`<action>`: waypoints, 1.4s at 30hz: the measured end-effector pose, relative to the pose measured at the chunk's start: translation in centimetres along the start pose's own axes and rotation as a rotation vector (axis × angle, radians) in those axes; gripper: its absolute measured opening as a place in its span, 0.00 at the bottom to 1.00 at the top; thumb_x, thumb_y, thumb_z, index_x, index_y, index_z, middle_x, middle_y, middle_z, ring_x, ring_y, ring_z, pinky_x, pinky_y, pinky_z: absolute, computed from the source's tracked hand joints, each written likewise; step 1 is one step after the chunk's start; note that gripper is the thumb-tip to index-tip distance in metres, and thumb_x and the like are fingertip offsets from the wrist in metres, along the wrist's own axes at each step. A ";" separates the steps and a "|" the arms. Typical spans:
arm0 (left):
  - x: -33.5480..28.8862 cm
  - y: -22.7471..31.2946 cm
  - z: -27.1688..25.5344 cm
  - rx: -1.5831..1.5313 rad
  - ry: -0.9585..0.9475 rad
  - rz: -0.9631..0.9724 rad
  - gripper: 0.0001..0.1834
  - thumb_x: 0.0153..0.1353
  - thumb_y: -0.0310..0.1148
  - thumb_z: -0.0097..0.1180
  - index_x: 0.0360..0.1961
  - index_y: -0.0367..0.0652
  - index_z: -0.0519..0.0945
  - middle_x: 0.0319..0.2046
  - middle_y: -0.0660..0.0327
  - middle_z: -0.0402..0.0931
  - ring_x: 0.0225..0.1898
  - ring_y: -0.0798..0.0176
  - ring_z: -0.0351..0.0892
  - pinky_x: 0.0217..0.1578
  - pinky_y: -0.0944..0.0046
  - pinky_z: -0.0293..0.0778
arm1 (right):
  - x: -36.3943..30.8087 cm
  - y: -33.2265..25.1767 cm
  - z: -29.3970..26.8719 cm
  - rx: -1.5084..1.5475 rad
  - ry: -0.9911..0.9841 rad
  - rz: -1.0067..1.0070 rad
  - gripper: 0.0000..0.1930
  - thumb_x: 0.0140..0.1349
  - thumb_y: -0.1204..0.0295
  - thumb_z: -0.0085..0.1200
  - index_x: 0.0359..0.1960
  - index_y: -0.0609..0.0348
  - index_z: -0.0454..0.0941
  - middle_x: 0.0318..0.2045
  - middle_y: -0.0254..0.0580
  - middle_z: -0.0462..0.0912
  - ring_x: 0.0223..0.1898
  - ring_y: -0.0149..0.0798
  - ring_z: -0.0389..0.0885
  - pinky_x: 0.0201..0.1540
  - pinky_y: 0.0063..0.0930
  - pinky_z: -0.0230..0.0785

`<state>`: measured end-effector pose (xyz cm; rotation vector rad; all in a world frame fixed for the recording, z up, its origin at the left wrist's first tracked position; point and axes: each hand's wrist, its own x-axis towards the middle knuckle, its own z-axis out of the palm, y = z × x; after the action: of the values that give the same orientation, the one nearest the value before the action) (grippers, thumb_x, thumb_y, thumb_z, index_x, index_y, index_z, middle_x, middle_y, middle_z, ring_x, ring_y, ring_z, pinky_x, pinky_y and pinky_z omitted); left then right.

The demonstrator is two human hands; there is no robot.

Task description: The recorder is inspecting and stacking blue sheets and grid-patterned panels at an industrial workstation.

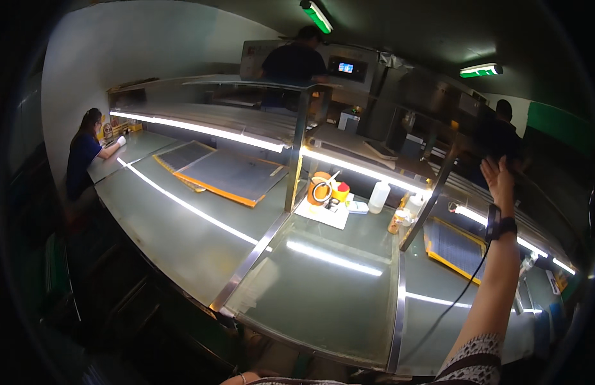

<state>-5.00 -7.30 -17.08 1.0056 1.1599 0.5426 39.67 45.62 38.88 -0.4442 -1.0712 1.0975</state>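
My right hand (495, 174) is raised at the end of an outstretched arm, its fingers apart and nothing in it. A dark band with a small device (502, 226) circles that wrist, and a thin black cable (461, 295) hangs from it over the worktable (310, 276). Behind the hand are the dark shelf frame and a person in dark clothes (499, 138); I see no contact with either. Of my left arm only a sliver of skin with a bracelet (243, 378) shows at the bottom edge. Its fingers are hidden.
Orange-framed dark panels (230, 176) lie on the left table, another yellow-edged panel (454, 247) on the right. An orange container (318, 189), a white bottle (378, 197) and an amber bottle (395, 221) stand at the back. Metal posts (299, 151) hold lit shelves. Other people work left and behind.
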 end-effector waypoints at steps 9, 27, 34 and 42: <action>-3.7 8.3 0.8 0.034 0.143 -0.191 0.27 0.60 0.49 0.55 0.55 0.43 0.75 0.51 0.54 0.75 0.54 0.59 0.72 0.56 0.64 0.65 | -25.0 8.3 2.7 -0.717 -0.684 0.478 0.18 0.66 0.67 0.49 0.54 0.63 0.72 0.41 0.49 0.81 0.41 0.39 0.82 0.48 0.30 0.75; 1.4 6.7 2.6 0.688 0.776 0.243 0.13 0.64 0.40 0.50 0.36 0.44 0.83 0.24 0.55 0.81 0.23 0.56 0.81 0.23 0.59 0.72 | -72.1 18.8 -1.7 -0.998 0.096 0.649 0.08 0.61 0.63 0.51 0.34 0.53 0.75 0.28 0.46 0.81 0.34 0.49 0.81 0.35 0.36 0.71; 2.3 6.0 2.8 0.860 0.805 0.446 0.13 0.63 0.40 0.50 0.35 0.46 0.84 0.27 0.55 0.82 0.26 0.53 0.81 0.23 0.58 0.71 | -71.5 18.9 -3.1 -1.147 0.084 0.677 0.08 0.62 0.64 0.50 0.37 0.52 0.72 0.28 0.42 0.81 0.30 0.45 0.81 0.31 0.35 0.70; 3.7 5.8 0.4 0.841 0.705 0.503 0.12 0.62 0.38 0.52 0.35 0.44 0.83 0.25 0.53 0.81 0.23 0.52 0.80 0.21 0.57 0.70 | -70.7 20.0 -2.7 -1.051 0.075 0.557 0.08 0.62 0.65 0.52 0.36 0.53 0.71 0.24 0.41 0.79 0.25 0.43 0.80 0.27 0.32 0.67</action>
<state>-2.63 -1.70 -13.88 1.9536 1.8406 0.8748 28.35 -7.27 -10.98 -1.6800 -1.4501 0.8885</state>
